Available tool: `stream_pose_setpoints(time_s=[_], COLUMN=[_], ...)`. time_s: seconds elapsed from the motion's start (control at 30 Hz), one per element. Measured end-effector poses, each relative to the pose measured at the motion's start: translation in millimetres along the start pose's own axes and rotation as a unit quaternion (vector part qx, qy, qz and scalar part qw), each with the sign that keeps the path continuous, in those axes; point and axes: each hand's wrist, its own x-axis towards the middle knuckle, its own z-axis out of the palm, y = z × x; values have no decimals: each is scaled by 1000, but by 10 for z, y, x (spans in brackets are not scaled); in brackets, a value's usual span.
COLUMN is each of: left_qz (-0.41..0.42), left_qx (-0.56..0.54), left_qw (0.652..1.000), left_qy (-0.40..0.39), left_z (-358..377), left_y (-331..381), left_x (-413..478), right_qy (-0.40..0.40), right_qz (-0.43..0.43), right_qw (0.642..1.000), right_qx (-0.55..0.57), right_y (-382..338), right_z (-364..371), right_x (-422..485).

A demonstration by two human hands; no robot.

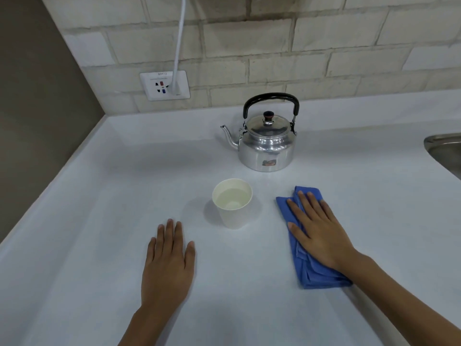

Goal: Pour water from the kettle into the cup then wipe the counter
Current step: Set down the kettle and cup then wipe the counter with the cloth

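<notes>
The counter is a pale surface bounded at its far edge by a light brick-pattern wall and at its left edge by a plain brown wall. The kettle, polished metal with a black arched handle raised upright and its lid fitted, stands upright near the far edge, its spout directed toward the left edge. The cup, a white paper type, stands upright on the counter in front of the kettle, apart from it, and holds clear water. The right hand lies flat, palm down with fingers extended and slightly spread, pressing on the folded blue cloth, which rests on the counter to the right of the cup, clear of it. The left hand lies flat and empty on the bare counter, fingers extended close together, left of the cup and nearer the front edge. A metal sink rim shows at the right edge. A wall socket with a white cable plugged in sits above the far-left corner
</notes>
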Motion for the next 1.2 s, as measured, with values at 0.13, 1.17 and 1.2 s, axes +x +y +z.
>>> stream_pose_setpoints(time_s=[0.13,1.17,1.2], left_qz=[-7,-12,-12], left_qx=[16,15,13], left_qw=[1000,1000,1000], left_qy=[-4,-13,-14], left_z=[14,46,46], left_y=[42,4,-3], left_x=[-11,11,10], right_qy=[-22,-15,-3], right_qz=[-99,10,-14], right_qw=[995,1000,1000], right_qx=[10,11,10], right_y=[-58,-93,-233], right_z=[11,-33,5], right_x=[386,303,157])
